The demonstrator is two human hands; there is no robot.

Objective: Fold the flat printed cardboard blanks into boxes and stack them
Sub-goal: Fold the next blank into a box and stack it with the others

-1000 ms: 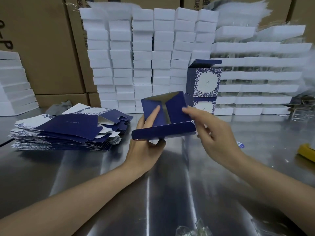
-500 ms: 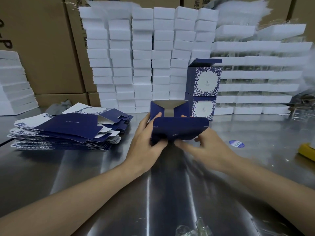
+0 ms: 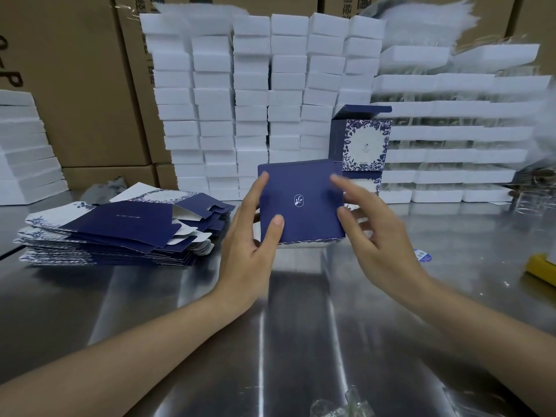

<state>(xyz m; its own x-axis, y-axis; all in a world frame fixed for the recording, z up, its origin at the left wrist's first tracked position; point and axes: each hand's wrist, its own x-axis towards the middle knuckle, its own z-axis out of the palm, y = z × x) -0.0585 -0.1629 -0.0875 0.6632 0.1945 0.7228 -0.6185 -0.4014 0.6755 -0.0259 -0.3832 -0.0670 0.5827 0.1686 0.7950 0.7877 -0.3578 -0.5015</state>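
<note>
Two hands are at one box (image 3: 301,203), which is held above the steel table (image 3: 270,326), just in front of the two finished boxes (image 3: 365,144) that stand one on the other. The left hand (image 3: 249,245) pinches the box at its left side: the thumb lies on the navy face and the other fingers go behind the left edge. The right hand (image 3: 379,236) is at the right edge with its fingers spread and nearly straight. It is blurred, so it is not clear if it touches the cardboard.

Half a second ago the box was lower and its top was open, with one flap coming down and the right hand under its front. Now the box is closed and higher, and a flat navy face with a small white emblem looks toward the camera.

The pile of flat blanks (image 3: 120,227) lies on the table at the left, apart from the left hand, as before. Behind stand white foam blocks (image 3: 255,100) and brown cartons (image 3: 75,85). A blue sticker (image 3: 421,255) and a yellow object (image 3: 541,269) are at the right.
</note>
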